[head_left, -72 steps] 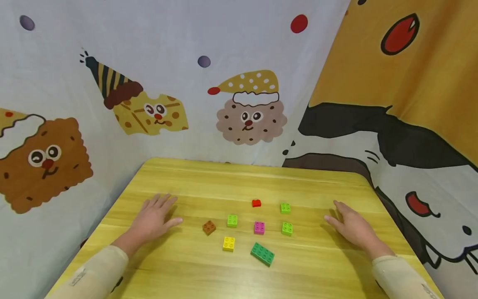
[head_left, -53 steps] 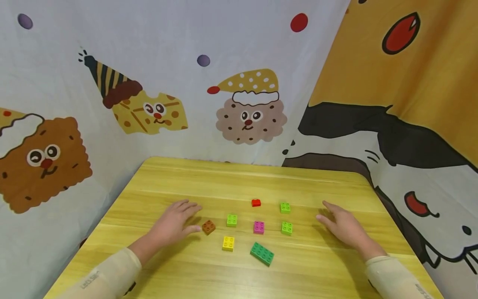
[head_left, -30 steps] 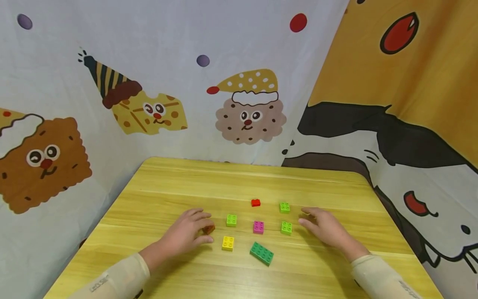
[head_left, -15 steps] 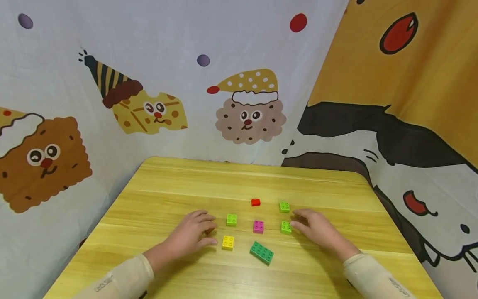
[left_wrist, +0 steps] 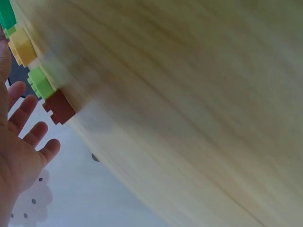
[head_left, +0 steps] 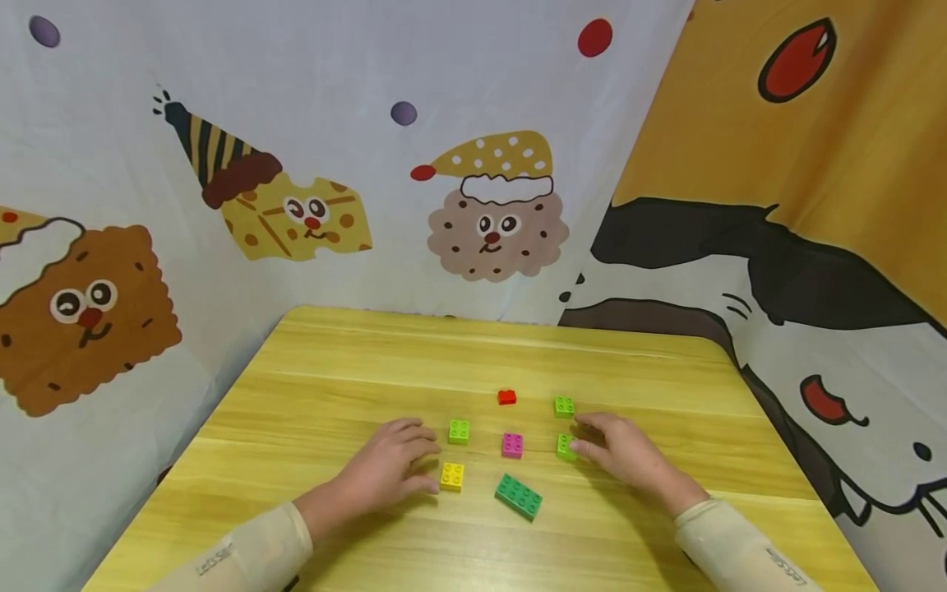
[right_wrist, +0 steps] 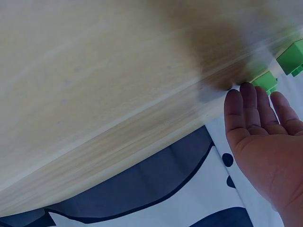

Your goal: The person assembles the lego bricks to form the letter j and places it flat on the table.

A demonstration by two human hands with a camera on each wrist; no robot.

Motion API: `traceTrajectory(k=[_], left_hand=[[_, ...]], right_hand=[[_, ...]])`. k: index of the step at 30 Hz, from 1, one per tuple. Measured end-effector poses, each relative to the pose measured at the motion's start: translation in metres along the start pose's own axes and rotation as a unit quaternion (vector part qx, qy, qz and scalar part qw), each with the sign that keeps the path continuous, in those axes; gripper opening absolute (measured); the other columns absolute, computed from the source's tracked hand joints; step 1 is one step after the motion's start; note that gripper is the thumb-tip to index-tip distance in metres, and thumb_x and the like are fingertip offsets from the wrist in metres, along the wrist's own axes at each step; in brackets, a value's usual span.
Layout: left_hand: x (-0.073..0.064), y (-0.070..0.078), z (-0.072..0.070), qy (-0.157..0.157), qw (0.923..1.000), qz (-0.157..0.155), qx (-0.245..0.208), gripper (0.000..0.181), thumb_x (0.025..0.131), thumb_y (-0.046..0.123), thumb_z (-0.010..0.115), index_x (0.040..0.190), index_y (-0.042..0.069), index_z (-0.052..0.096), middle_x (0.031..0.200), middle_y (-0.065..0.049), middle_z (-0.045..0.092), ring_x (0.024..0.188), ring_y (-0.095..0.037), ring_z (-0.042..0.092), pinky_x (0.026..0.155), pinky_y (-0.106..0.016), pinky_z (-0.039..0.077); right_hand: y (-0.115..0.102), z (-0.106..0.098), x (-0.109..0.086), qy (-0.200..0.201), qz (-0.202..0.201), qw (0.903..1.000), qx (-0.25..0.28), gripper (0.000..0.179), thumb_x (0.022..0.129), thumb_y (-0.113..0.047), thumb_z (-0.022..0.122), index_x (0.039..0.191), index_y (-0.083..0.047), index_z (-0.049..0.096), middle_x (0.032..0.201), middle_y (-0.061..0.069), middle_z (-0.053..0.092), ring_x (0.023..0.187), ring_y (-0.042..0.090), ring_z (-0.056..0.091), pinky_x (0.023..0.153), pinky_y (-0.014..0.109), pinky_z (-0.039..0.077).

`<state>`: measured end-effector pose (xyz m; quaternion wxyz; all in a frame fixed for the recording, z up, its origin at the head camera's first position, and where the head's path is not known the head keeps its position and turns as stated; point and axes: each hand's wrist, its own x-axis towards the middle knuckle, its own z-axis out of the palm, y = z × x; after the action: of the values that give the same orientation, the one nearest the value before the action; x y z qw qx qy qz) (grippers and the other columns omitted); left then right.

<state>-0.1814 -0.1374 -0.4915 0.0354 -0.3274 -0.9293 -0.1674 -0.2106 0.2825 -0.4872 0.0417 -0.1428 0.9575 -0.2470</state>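
Head view shows left grip [head_left: 388,467] spread, right grip [head_left: 630,455] spread at lime brick [head_left: 564,446], contact unclear.

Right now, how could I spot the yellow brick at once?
On the wooden table, find the left hand. Just beside its thumb tip sits the yellow brick, four studs on top. A lime green brick lies behind it and a longer, dark green brick to its right; only this one is yellow.
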Motion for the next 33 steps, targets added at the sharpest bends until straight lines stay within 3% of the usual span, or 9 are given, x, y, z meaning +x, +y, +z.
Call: traceTrajectory(k=[11,18,21,24,27,30,33], left_hand=[[0.013,0.023,0.003,-0.023,0.9996,0.014,-0.011,0.053,0.092,0.05,0.08,0.131,0.016,0.073,0.144,-0.003,0.069,0.145,-0.033,0.055,0.127,-0.058,0.039],[0.026,0.048,0.011,-0.033,0.9966,0.065,0.038,0.049,0.098,0.052,0.073,0.133,0.018,0.073,0.144,0.001,0.069,0.144,-0.027,0.056,0.126,-0.051,0.043],[0.031,0.061,0.017,-0.029,0.9898,0.11,0.087,0.046,0.101,0.052,0.069,0.134,0.02,0.072,0.146,0.003,0.069,0.144,-0.024,0.057,0.126,-0.048,0.045],[0.034,0.074,0.023,-0.028,0.9766,0.168,0.131,0.046,0.104,0.052,0.064,0.138,0.021,0.07,0.15,0.003,0.066,0.146,-0.022,0.057,0.126,-0.042,0.045],[0.036,0.084,0.029,-0.039,0.9639,0.217,0.148,0.051,0.106,0.053,0.06,0.144,0.019,0.065,0.155,0.001,0.062,0.148,-0.021,0.056,0.126,-0.039,0.044],[0.036,0.089,0.032,-0.062,0.9599,0.235,0.14,0.057,0.107,0.054,0.058,0.149,0.017,0.06,0.158,0.0,0.06,0.149,-0.02,0.055,0.127,-0.037,0.043],[0.035,0.091,0.033,-0.075,0.9609,0.231,0.132,0.06,0.107,0.056,0.057,0.152,0.016,0.058,0.159,0.0,0.058,0.149,-0.019,0.054,0.127,-0.036,0.042]], right_hand=[[-0.001,0.003,0.0,-0.001,-0.021,0.9998,0.001,0.06,0.1,-0.038,0.076,0.146,-0.001,0.062,0.141,0.015,0.07,0.134,0.038,0.065,0.113,0.057,0.054],[-0.004,0.006,0.0,-0.002,-0.013,0.9999,0.0,0.063,0.096,-0.04,0.081,0.145,-0.005,0.064,0.142,0.014,0.07,0.137,0.04,0.063,0.114,0.059,0.052],[-0.005,0.007,-0.001,0.002,-0.014,0.9999,-0.002,0.063,0.094,-0.038,0.082,0.144,-0.005,0.064,0.143,0.014,0.07,0.137,0.04,0.063,0.115,0.059,0.052],[-0.005,0.008,0.0,0.004,-0.018,0.9998,-0.003,0.062,0.094,-0.038,0.083,0.144,-0.006,0.065,0.143,0.013,0.07,0.137,0.038,0.063,0.115,0.058,0.052],[-0.006,0.01,0.0,0.006,-0.029,0.9996,-0.006,0.061,0.093,-0.038,0.083,0.142,-0.006,0.066,0.143,0.014,0.07,0.135,0.038,0.064,0.114,0.057,0.053],[-0.007,0.011,0.0,0.007,-0.035,0.9993,-0.009,0.06,0.093,-0.037,0.083,0.141,-0.005,0.067,0.142,0.015,0.07,0.134,0.039,0.065,0.113,0.058,0.054],[-0.007,0.011,0.0,0.008,-0.032,0.9994,-0.009,0.059,0.093,-0.035,0.084,0.141,-0.006,0.067,0.142,0.016,0.07,0.134,0.039,0.065,0.113,0.058,0.054]])
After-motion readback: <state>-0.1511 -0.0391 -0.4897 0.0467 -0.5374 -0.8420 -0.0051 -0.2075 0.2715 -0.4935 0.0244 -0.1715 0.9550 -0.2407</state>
